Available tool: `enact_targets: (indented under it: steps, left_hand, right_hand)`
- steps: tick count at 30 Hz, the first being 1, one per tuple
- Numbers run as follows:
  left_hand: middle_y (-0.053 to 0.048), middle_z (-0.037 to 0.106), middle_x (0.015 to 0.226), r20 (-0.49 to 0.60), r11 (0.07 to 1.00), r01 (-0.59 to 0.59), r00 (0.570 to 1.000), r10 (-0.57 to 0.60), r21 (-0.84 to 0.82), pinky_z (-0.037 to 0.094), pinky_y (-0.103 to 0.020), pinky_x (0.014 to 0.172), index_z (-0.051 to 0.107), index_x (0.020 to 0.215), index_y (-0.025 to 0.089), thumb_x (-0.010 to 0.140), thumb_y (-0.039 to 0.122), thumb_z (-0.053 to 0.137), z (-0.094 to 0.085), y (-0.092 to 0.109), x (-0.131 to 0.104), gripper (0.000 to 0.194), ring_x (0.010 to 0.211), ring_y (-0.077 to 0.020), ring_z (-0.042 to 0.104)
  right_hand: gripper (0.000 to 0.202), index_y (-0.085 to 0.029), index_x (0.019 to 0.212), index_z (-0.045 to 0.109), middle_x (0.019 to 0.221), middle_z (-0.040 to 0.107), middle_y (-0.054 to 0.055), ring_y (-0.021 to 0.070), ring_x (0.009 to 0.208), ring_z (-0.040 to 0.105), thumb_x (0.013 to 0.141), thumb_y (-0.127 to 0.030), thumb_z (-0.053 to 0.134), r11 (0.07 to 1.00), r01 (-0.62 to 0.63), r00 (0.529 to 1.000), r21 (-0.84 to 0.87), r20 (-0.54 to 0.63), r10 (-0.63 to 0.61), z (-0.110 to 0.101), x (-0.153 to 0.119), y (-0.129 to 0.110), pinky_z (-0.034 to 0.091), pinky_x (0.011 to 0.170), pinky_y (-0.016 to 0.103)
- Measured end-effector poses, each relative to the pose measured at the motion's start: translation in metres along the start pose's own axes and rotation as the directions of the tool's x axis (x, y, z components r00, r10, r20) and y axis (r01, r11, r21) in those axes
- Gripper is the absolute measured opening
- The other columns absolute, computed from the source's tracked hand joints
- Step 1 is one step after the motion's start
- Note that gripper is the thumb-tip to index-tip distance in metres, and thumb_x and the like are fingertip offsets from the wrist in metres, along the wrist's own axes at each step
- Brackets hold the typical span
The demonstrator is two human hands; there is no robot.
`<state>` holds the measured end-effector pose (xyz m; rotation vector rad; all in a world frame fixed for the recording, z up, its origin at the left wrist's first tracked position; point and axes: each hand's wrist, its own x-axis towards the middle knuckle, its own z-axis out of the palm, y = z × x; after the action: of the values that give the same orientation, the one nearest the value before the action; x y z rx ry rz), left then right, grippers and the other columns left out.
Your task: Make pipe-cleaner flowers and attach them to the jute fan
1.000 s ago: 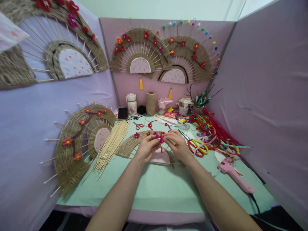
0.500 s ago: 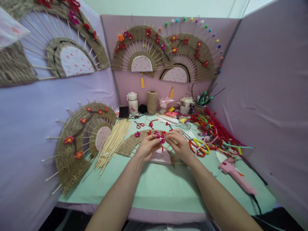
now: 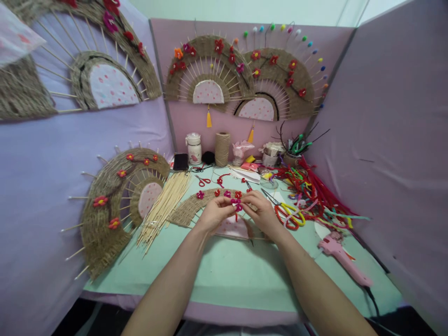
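Observation:
Between my two hands is a small magenta pipe-cleaner flower, pinched from both sides. My left hand grips its left edge with thumb and forefinger. From the other side, the fingertips of my right hand close on its right edge. Beneath both hands lies a twine-woven fan with a pink dotted half-round centre. Red and magenta flowers sit along its upper band, and my wrists and fingers cover part of its lower half.
Scissors with yellow and red handles lie right of my hand, near a pink glue gun. Pipe cleaners are heaped at the back right. Thin sticks and another woven fan are on the left. A twine spool stands behind.
The magenta flower has turned slightly between my fingertips and shows more of its petals. Both hands stay in nearly the same place; the view has shifted a little.

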<state>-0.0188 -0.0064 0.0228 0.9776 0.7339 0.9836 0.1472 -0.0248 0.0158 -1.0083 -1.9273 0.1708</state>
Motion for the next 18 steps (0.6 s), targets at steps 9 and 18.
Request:
enact_targets:
  steps: [9,18]
  left_hand:
    - [0.0,0.061,0.067,0.031,0.984,-0.025,0.999,0.02,0.179,0.041,-0.02,0.056,0.062,0.076,0.013,0.058,0.024,0.076,-0.0029,-0.0051,0.0001,0.026,0.059,-0.0083,0.053]
    - [-0.001,0.063,0.071,-0.005,0.994,-0.099,0.995,0.099,0.056,0.046,-0.024,0.067,0.064,0.074,0.013,0.061,0.028,0.074,0.0004,-0.0095,0.005,0.023,0.066,-0.0099,0.058]
  right_hand:
    - [0.011,-0.02,0.088,0.061,0.087,0.06,0.007,0.0195,0.085,0.051,0.086,-0.02,0.05,0.983,0.106,0.994,-0.15,0.054,-0.099,-0.005,0.0007,-0.0022,0.044,0.075,0.035]
    - [0.012,-0.021,0.087,0.061,0.09,0.061,0.006,0.0193,0.089,0.052,0.086,-0.022,0.05,0.999,-0.004,0.999,-0.037,0.035,0.005,-0.0062,0.0012,-0.0087,0.043,0.08,0.035]
